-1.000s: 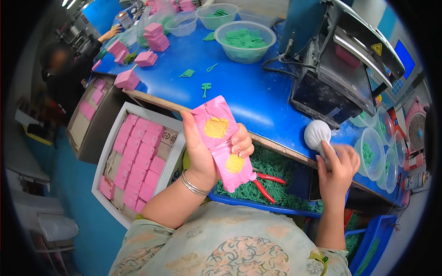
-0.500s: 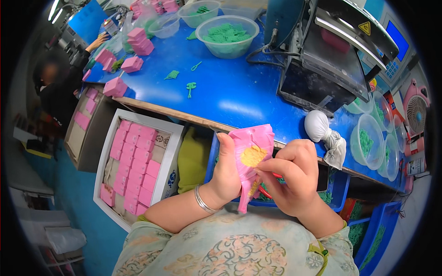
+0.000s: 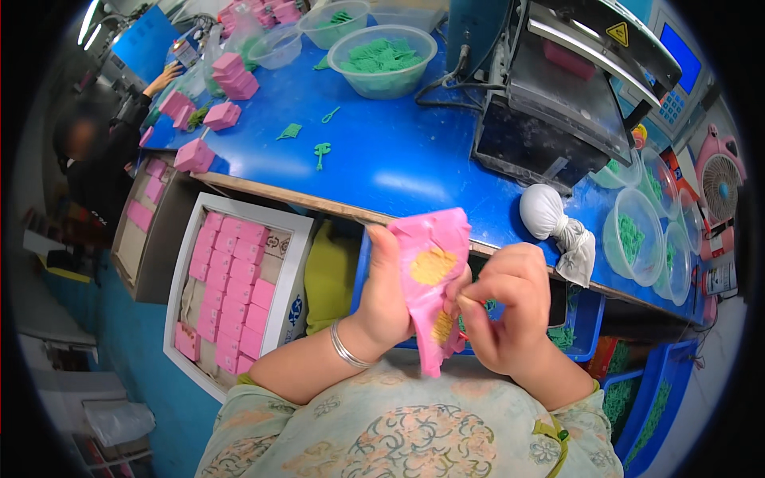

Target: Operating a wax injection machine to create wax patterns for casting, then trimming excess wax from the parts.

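A floppy pink rubbery piece (image 3: 418,239) with yellow patches is held upright over my lap, its lower end narrowing to a strip. My left hand (image 3: 386,299) is closed around its left side, the thumb pointing up along the edge. From the right, my right hand (image 3: 510,307) is closed in a pinch at the piece's folded right edge. Whatever else sits between those fingertips is too small to make out. Behind the hands, partly hidden, a blue tray (image 3: 588,323) contains green pieces.
A white-rimmed box (image 3: 301,255) of pink blocks stands left. The blue table (image 3: 319,179) carries small green pieces, a bowl (image 3: 382,84) of more, and pink blocks (image 3: 194,155). Rightward are a black machine (image 3: 518,143), a tied white cloth bundle (image 3: 543,211) and tubs (image 3: 633,239). Another person (image 3: 100,167) works far left.
The pink piece has turned slightly, and its right edge now folds forward at my right fingertips. A red object seen behind my right hand is now hidden. The view has shifted a little.
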Available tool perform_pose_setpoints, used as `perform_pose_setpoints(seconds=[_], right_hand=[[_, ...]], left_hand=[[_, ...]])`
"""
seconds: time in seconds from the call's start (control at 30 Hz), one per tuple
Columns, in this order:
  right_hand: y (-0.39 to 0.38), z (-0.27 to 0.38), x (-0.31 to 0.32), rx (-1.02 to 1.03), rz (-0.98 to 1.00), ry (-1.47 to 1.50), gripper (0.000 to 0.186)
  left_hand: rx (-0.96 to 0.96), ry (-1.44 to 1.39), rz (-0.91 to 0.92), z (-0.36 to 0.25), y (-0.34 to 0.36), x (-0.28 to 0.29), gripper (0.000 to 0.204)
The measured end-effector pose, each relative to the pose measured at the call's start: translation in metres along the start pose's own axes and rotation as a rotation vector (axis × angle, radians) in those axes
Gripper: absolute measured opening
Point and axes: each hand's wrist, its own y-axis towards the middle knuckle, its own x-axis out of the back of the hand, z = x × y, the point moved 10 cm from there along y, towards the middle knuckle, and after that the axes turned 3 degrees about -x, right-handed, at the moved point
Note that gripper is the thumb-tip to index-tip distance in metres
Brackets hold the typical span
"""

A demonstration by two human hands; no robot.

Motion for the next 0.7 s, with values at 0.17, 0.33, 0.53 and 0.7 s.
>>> perform_pose_setpoints(seconds=[0.17, 0.33, 0.53, 0.7], right_hand=[[-0.004, -0.005, 0.0, -0.068, 0.117, 0.319, 0.043], [-0.007, -0.02, 0.0, -0.199, 0.111, 0.221, 0.028], [-0.037, -0.061, -0.007, -0.602, -0.032, 0.497, 0.023], [-0.043, -0.071, -0.008, -0.753, -0.093, 0.581, 0.022]], left_hand=[[0.164, -0.615, 0.05, 0.007, 0.003, -0.011, 0.088], [-0.063, -0.031, 0.041, 0.004, 0.003, 0.009, 0.058], [-0.32, 0.352, 0.218, -0.023, -0.009, -0.02, 0.053], [-0.41, 0.889, 0.134, -0.031, -0.015, -0.019, 0.045]])
